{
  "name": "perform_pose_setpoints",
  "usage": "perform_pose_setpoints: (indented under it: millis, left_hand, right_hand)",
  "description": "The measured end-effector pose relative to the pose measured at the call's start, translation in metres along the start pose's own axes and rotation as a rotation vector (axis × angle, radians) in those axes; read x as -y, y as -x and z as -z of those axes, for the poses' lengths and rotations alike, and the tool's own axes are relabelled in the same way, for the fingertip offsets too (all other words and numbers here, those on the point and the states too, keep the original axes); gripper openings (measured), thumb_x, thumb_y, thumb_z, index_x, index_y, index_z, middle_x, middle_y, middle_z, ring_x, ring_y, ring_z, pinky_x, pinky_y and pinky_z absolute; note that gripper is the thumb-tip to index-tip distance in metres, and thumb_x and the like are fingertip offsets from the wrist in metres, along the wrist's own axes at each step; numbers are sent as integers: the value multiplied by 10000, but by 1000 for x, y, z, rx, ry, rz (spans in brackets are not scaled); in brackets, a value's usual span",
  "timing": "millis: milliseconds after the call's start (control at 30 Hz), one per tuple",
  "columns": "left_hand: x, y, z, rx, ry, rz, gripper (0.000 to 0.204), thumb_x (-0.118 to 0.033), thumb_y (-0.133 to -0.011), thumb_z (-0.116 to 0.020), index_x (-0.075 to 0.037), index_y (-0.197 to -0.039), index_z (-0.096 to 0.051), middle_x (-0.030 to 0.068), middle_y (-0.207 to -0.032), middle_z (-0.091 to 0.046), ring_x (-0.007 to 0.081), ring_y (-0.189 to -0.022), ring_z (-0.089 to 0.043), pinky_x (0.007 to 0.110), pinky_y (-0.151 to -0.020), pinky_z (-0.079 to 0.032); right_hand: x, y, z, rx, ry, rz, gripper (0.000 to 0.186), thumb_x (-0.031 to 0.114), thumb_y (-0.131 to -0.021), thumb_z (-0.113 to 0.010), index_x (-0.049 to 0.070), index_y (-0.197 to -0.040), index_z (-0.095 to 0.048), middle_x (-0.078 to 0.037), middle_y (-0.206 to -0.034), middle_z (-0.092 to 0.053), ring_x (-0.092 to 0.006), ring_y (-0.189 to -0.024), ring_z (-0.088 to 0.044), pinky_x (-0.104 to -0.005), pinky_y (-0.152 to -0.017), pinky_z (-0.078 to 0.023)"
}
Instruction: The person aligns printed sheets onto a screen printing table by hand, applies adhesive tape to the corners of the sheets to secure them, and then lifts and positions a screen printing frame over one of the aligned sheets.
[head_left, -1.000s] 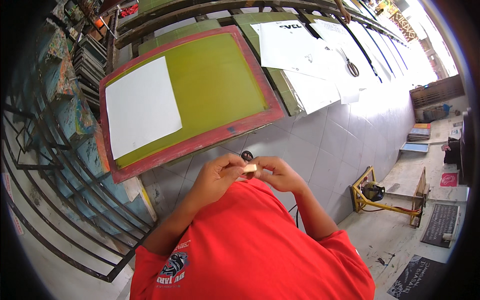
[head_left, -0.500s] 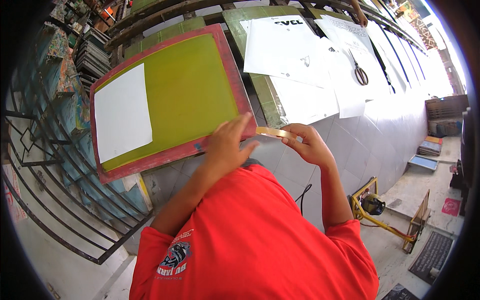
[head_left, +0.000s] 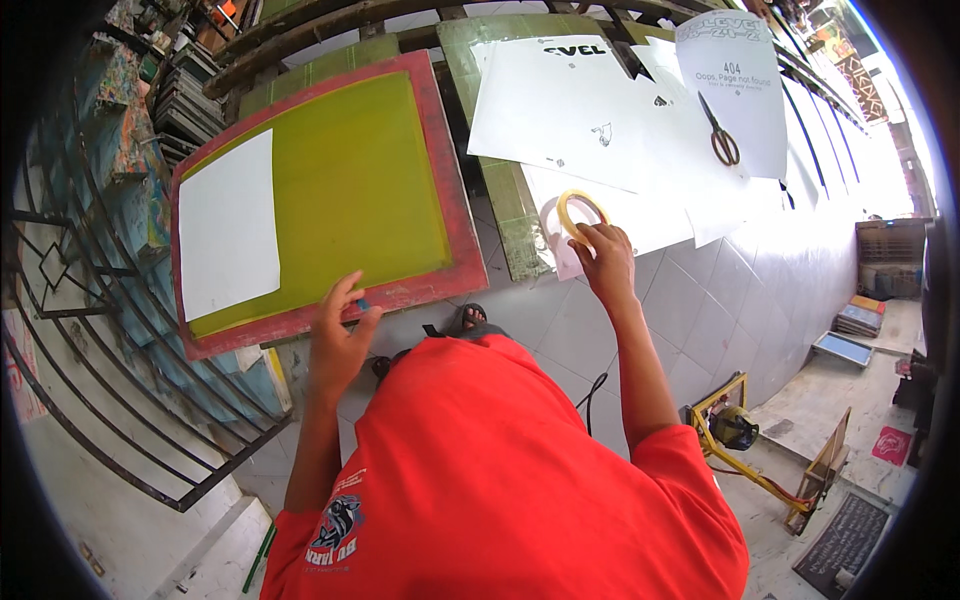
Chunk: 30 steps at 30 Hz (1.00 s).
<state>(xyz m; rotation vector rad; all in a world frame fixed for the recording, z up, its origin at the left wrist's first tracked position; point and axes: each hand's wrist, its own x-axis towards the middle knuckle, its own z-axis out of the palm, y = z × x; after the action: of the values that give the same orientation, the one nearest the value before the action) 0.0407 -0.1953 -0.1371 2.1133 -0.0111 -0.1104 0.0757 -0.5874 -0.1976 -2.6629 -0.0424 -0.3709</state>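
My right hand (head_left: 610, 262) grips a roll of pale yellow tape (head_left: 585, 197) over white sheets (head_left: 540, 110) on a green board (head_left: 520, 250). My left hand (head_left: 340, 325) is open, fingers apart, at the near edge of a red-bordered screen (head_left: 443, 150) with olive-green mesh (head_left: 355, 190). A plain white sheet (head_left: 225, 225) lies on the mesh's left part. Scissors with dark handles (head_left: 725, 148) rest on printed paper at the upper right.
Black metal railing (head_left: 140, 420) curves along the left, beside stacked frames (head_left: 190, 110). Below are grey floor tiles (head_left: 570, 330) and a black cable (head_left: 590, 395). A yellow metal frame (head_left: 745, 460) stands at lower right, near a blue-topped framed panel (head_left: 843, 348).
My hands have parted. My right hand has carried the tape up and right onto the sheets; my left has dropped back leftward along the screen's edge. The printed paper at upper right looks shifted.
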Motion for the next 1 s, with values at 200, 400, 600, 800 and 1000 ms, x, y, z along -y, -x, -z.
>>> perform_pose_setpoints:
  millis: [200, 400, 600, 800, 1000]
  left_hand:
    - [30, 24, 29, -128, -45, 78, 442, -151, -870, -675, -23, -1270, -540, 141, -1253, -579, 250, -1083, -600, 359, -927, -455]
    - [49, 41, 47, -174, -68, 109, 431, -166, -879, -674, -29, -1267, -548, 134, -1282, -568, 253, -1093, -596, 365, -950, -438]
    - [76, 56, 89, -316, -95, 120, 410, -157, -896, -659, -25, -1268, -549, 127, -1256, -587, 226, -1110, -585, 356, -944, -444]
    - [145, 61, 199, -669, -133, 156, 440, -229, -922, -630, -32, -1300, -518, 136, -1263, -570, 247, -1134, -564, 356, -949, -440]
    - [269, 46, 315, -782, -157, 343, 440, -317, -946, -588, -2, -1248, -529, 156, -1246, -571, 255, -1137, -555, 349, -925, -442]
  right_hand:
    - [-7, 5, -24, 25, 102, 71, 255, 178, -770, -730, 103, -1012, -701, -45, -897, -653, -266, -924, -585, -384, -900, -424]
    - [-5, 4, -23, 82, 58, 56, 294, 172, -764, -734, 73, -1037, -692, -61, -928, -653, -268, -937, -579, -392, -903, -423]
    - [12, 4, -13, 81, -6, 12, 404, 133, -759, -716, 56, -1150, -647, -119, -1077, -635, -323, -1057, -545, -407, -972, -410]
    - [68, 12, -21, -83, -330, -157, 389, 132, -823, -706, 4, -1177, -609, -148, -1157, -636, -270, -1061, -614, -355, -905, -472]
    - [135, -11, -82, 36, -330, -310, 553, 315, -888, -649, -7, -1311, -494, -231, -1196, -610, -327, -1121, -597, -398, -943, -455]
